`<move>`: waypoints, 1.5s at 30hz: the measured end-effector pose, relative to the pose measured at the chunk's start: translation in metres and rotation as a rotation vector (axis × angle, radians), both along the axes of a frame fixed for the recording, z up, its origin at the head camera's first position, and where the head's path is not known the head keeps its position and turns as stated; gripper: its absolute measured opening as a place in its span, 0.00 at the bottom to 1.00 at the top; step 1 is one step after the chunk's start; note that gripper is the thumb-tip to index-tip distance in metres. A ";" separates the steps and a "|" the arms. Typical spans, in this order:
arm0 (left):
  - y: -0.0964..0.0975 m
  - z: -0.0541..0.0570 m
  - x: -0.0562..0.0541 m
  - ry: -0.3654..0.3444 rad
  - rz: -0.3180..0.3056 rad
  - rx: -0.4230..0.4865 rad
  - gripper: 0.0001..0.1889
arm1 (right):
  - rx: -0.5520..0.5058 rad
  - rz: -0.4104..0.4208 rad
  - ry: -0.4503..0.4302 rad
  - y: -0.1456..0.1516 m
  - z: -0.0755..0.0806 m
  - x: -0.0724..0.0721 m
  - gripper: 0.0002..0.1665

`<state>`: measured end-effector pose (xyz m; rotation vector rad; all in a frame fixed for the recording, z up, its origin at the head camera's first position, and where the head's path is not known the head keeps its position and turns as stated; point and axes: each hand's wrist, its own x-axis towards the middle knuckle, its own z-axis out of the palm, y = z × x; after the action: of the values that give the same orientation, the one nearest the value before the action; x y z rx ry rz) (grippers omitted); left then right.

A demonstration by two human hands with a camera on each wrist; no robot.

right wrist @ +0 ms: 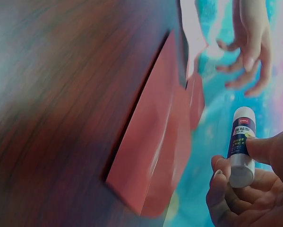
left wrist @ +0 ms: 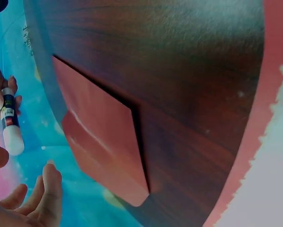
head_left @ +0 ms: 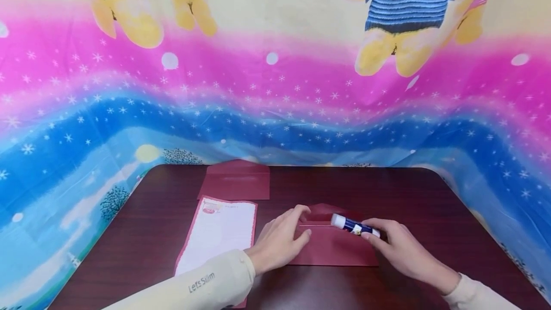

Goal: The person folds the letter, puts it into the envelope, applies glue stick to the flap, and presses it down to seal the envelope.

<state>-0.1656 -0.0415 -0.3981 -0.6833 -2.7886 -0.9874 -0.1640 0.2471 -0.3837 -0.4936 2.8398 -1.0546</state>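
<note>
In the head view my right hand point(head_left: 404, 250) holds a capped glue stick point(head_left: 354, 226), dark blue with white ends. The right wrist view shows the thumb and fingers gripping its lower part, the white cap pointing away. My left hand point(head_left: 281, 238) hovers left of the glue stick, thumb and fingers apart, touching nothing. Below both hands, a dark red envelope point(head_left: 336, 252) lies on the table with its flap point(head_left: 323, 212) raised toward the far side. The left wrist view shows the same envelope point(left wrist: 103, 127), a crease running across it.
A white letter sheet point(head_left: 224, 238) with a red border and small printed picture lies left of the envelope, partly under the left forearm. Behind it is a second red envelope point(head_left: 236, 185) near the far edge of the dark wooden table point(head_left: 142, 233). A printed cloth point(head_left: 267, 123) hangs behind.
</note>
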 end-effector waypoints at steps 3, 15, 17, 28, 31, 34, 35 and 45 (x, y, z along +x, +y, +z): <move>0.004 0.002 0.001 0.067 -0.030 -0.088 0.24 | -0.032 0.052 -0.044 -0.013 0.001 0.001 0.17; 0.010 -0.005 0.001 0.536 -0.265 -0.446 0.23 | -0.106 0.269 0.077 -0.052 -0.005 0.008 0.10; 0.010 -0.006 0.000 0.578 -0.283 -0.475 0.21 | -0.114 0.289 0.064 -0.055 -0.005 0.009 0.09; 0.007 -0.004 0.000 0.599 -0.294 -0.657 0.14 | -0.067 0.238 0.043 -0.064 -0.007 0.011 0.10; 0.005 -0.005 -0.001 0.616 -0.308 -0.705 0.10 | -0.073 0.245 0.017 -0.065 -0.007 0.011 0.12; 0.001 -0.008 -0.004 0.667 -0.325 -0.723 0.05 | -0.078 0.266 0.015 -0.066 -0.006 0.012 0.13; 0.000 -0.009 -0.005 0.694 -0.329 -0.723 0.06 | -0.077 0.273 0.020 -0.067 -0.006 0.012 0.13; -0.005 -0.009 -0.009 0.748 -0.364 -0.684 0.15 | -0.079 0.309 0.012 -0.067 -0.005 0.012 0.12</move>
<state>-0.1746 -0.0468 -0.4067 -1.3249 -2.2841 0.2477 -0.1521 0.1798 -0.3887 -0.9122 2.6214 -1.1055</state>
